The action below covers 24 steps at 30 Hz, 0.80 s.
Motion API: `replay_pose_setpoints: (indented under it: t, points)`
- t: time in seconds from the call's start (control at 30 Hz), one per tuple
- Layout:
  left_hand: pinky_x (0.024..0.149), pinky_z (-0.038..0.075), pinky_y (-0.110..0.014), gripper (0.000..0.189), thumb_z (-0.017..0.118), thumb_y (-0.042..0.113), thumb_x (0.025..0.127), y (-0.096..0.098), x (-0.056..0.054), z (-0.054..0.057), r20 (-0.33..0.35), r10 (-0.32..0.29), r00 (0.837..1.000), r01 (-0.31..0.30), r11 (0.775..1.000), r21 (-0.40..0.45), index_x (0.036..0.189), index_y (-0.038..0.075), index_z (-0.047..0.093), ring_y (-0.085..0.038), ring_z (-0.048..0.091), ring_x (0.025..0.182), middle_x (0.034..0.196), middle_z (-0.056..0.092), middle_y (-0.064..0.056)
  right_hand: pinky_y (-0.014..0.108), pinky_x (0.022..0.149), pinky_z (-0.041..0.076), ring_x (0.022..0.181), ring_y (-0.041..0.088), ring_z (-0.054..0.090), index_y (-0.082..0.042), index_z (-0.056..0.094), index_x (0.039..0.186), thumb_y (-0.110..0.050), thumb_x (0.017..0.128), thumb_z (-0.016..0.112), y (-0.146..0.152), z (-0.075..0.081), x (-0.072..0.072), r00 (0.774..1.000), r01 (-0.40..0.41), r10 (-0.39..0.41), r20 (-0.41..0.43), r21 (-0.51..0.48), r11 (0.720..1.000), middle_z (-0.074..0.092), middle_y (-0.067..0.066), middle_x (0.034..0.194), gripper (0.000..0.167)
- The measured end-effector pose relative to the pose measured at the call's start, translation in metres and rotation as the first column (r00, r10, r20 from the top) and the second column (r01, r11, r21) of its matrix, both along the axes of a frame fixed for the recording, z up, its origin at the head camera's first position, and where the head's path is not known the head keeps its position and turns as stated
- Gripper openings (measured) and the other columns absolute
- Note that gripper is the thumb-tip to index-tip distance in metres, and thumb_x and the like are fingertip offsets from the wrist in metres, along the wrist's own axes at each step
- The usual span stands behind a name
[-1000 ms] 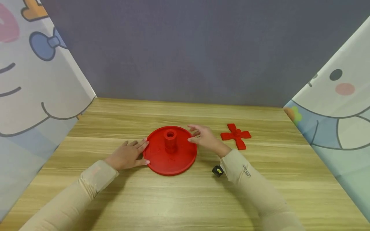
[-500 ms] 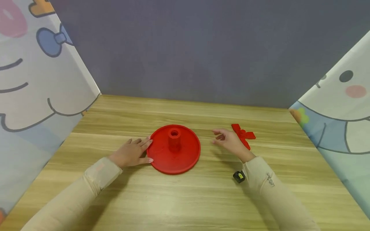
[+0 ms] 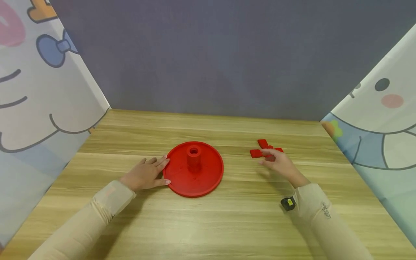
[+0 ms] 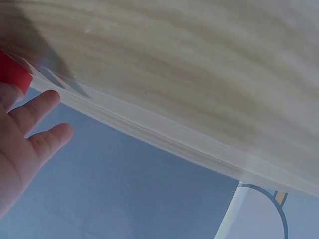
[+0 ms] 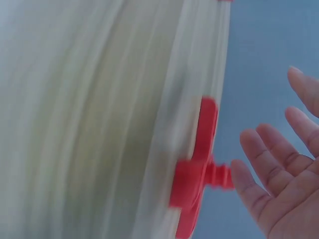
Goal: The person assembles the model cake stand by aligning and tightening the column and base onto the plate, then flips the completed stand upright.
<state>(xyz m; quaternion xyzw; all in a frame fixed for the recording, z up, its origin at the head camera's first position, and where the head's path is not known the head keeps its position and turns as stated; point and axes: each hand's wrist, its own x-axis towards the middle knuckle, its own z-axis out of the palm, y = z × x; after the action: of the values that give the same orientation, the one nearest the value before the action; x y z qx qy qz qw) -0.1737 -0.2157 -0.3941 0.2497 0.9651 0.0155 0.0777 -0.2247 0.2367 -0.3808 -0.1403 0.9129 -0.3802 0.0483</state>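
Note:
A round red disc [image 3: 208,178] with a raised rim lies on the wooden table, a hollow red post [image 3: 194,159] standing at its middle. My left hand [image 3: 144,175] rests at the disc's left edge with fingers and thumb spread. In the left wrist view, the fingers [image 4: 37,112] show beside a bit of the red rim [image 4: 12,74]. To the right lies a red four-armed cross piece [image 3: 256,154]; in the right wrist view, a ridged stub [image 5: 219,175] sticks up from its centre. My right hand [image 3: 279,166] hovers over it, fingers loosely bent, partly hiding it.
A grey panel [image 3: 208,61] closes off the back of the table [image 3: 188,231]. Cartoon-printed cloths stand at the left [image 3: 29,101] and right [image 3: 396,133]. A small black device [image 3: 288,203] sits at the right cuff.
My right hand has left the disc's right edge and moved right to the cross piece. My left hand stays at the disc's left edge.

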Motion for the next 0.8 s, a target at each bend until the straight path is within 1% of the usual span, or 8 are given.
replay_pose_setpoints:
  t: [0.13,0.2,0.3,0.43,0.5,0.67,0.73,0.8]
  points:
    - [0.100,0.030,-0.067,0.078,0.054,0.053,0.092,0.000,0.000,0.000,0.001,0.003,1.000,-0.003,1.000,0.015,0.144,-0.002,0.038,-0.048,0.041,0.126,0.150,0.035,-0.019,0.031,0.074,0.052,0.100,0.035,0.062,0.007,0.050,0.133,-0.017,0.090,0.067,0.018,-0.002,0.001,0.999,0.024,-0.024,0.039,0.020,1.000,0.062,0.024,0.116,0.052]
    - [0.099,0.031,-0.067,0.077,0.054,0.053,0.092,0.000,0.001,0.000,-0.005,-0.001,1.000,0.001,1.000,0.018,0.144,-0.002,0.039,-0.047,0.041,0.126,0.150,0.035,-0.019,0.030,0.074,0.052,0.099,0.035,0.063,0.009,0.050,0.132,-0.017,0.090,0.067,0.026,-0.002,0.002,0.999,0.031,-0.031,0.038,0.022,0.999,0.062,0.025,0.116,0.052]
    - [0.099,0.031,-0.068,0.077,0.054,0.052,0.092,-0.001,0.001,0.000,-0.011,0.000,1.000,0.001,1.000,0.023,0.144,-0.002,0.039,-0.048,0.042,0.126,0.150,0.035,-0.019,0.029,0.071,0.052,0.089,0.031,0.066,0.012,0.052,0.128,-0.017,0.090,0.068,0.034,-0.002,0.002,0.999,0.045,-0.046,0.027,0.034,0.998,0.064,0.025,0.110,0.050]
    - [0.098,0.030,-0.069,0.078,0.054,0.054,0.091,-0.001,0.000,-0.001,-0.011,0.010,1.000,-0.010,1.000,0.019,0.144,-0.001,0.039,-0.048,0.042,0.125,0.150,0.035,-0.018,0.029,0.067,0.049,0.077,0.019,0.062,0.013,0.054,0.126,-0.022,0.089,0.069,0.040,-0.001,0.001,0.995,0.079,-0.084,0.049,0.084,0.993,0.068,0.015,0.096,0.052]
    - [0.098,0.029,-0.070,0.079,0.054,0.055,0.091,-0.001,-0.001,-0.001,-0.011,0.013,1.000,-0.013,1.000,0.014,0.144,-0.001,0.039,-0.049,0.042,0.125,0.150,0.036,-0.018,0.029,0.067,0.048,0.076,0.015,0.059,0.013,0.054,0.126,-0.025,0.089,0.068,0.043,-0.001,-0.002,0.992,0.098,-0.106,0.072,0.103,0.990,0.069,0.010,0.091,0.054]
    - [0.099,0.030,-0.068,0.078,0.055,0.054,0.091,-0.001,0.000,0.001,-0.015,0.008,1.000,-0.008,1.000,0.005,0.144,-0.001,0.040,-0.048,0.043,0.125,0.149,0.037,-0.018,0.029,0.069,0.049,0.074,0.014,0.061,0.015,0.049,0.129,-0.023,0.089,0.068,0.048,-0.005,-0.008,0.979,0.130,-0.139,0.152,0.067,0.989,0.068,0.007,0.088,0.058]
    - [0.099,0.030,-0.068,0.077,0.056,0.053,0.091,0.000,0.000,0.002,-0.015,0.005,1.000,-0.005,1.000,0.007,0.144,-0.001,0.040,-0.048,0.043,0.125,0.149,0.037,-0.018,0.028,0.068,0.049,0.074,0.015,0.060,0.016,0.049,0.128,-0.022,0.087,0.069,0.049,-0.008,-0.010,0.976,0.126,-0.135,0.172,0.062,0.990,0.068,0.008,0.088,0.060]
    - [0.099,0.031,-0.068,0.077,0.055,0.053,0.091,0.000,0.000,0.002,-0.017,-0.001,1.000,0.001,1.000,0.002,0.144,-0.001,0.040,-0.047,0.043,0.125,0.149,0.037,-0.018,0.027,0.067,0.049,0.076,0.017,0.059,0.017,0.050,0.126,-0.021,0.086,0.071,0.050,-0.011,-0.011,0.978,0.109,-0.122,0.167,0.084,0.990,0.067,0.011,0.090,0.060]
